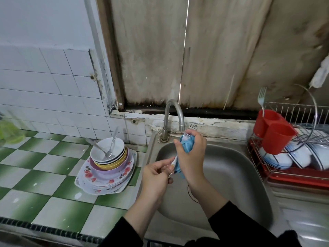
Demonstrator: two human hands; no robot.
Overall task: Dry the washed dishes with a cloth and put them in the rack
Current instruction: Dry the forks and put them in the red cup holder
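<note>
Nearest, left hand (156, 177) pinches handle of fork (193, 127) over sink (231, 175); right hand (194, 157) grips blue cloth (186, 147) around shaft, hiding it; only tines show. Dish stack (108, 157) at counter's right edge. Rack (293, 177) past sink's right rim, cut off.

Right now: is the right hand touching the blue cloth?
Touching. Head view shows the right hand gripping the blue cloth wrapped round the fork.

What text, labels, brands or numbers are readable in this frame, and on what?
None can be read.
Fork handle, held by the left hand: small coloured marks, too blurred to tell whether text.
Blue cloth: plain.
Stacked plates: flower pattern only.
Red cutlery holder: no print visible.
</note>
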